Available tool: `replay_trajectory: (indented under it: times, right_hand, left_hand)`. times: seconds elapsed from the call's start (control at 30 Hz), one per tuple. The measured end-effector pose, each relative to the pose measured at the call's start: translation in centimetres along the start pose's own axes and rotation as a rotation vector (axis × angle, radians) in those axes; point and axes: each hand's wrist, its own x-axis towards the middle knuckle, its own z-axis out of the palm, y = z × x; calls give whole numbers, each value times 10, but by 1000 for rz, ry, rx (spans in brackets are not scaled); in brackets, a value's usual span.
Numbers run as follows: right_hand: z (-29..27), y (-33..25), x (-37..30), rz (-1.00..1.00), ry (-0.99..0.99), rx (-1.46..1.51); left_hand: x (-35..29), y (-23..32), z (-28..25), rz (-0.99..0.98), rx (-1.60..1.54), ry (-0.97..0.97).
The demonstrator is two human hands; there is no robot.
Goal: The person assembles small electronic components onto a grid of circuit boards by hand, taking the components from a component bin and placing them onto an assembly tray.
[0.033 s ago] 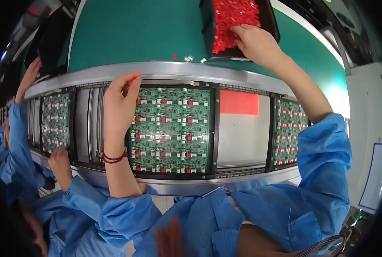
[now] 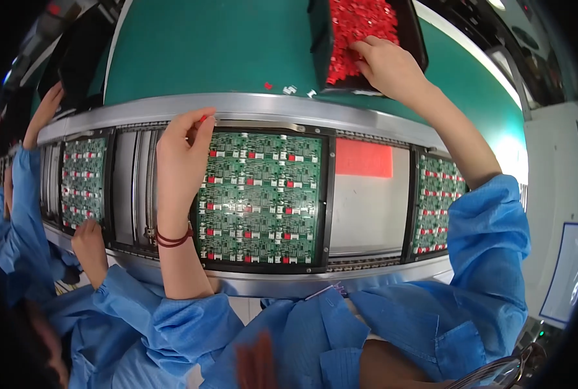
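Observation:
My left hand (image 2: 184, 152) is raised over the left edge of a panel of green circuit boards (image 2: 263, 194), which sits in a black frame. Thumb and fingertips pinch a small red connector (image 2: 203, 118). Rows of red and white connectors stand on the panel. At the back right, my right hand (image 2: 393, 70) reaches into a black bin (image 2: 420, 48) heaped with small red connectors (image 2: 360, 23). Its thumb and forefinger look apart among the pieces; whether a piece lies between them is hard to see.
A metal conveyor rail (image 2: 269, 104) runs across. Loose red and white pieces (image 2: 289, 90) lie on the green mat (image 2: 205, 52). A pink sheet (image 2: 363, 157) lies between panels. More framed boards stand left (image 2: 83, 181) and right (image 2: 439, 201). A co-worker's hand (image 2: 89, 243) is at the left panel.
The view has shifted slightly, so the bin and loose pieces appear a little further right. Both hands keep nearly the same pose.

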Motion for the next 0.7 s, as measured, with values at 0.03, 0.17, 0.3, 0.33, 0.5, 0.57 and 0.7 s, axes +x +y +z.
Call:
replay_trajectory:
  times: [0.03,0.17,0.3,0.33,0.5,0.57,0.7]
  right_hand:
    - [0,-3,6,26,-36,35]
    - [5,0,23,17,-86,105]
    - [8,-4,25,85,-33,169]
    - [11,-5,28,57,-18,198]
    - [20,-5,26,0,42,275]
    - [21,-8,24,2,90,264]
    - [15,-17,18,45,160,420]
  left_hand:
    - [-2,-4,-1,149,139,41]
    - [-2,-10,-2,265,285,10]
    - [4,-14,-4,270,316,-54]
    - [4,-14,-8,295,345,-43]
    - [3,0,-12,260,238,-39]
    - [1,-3,-13,303,267,-34]
    - [4,-21,0,403,205,-45]
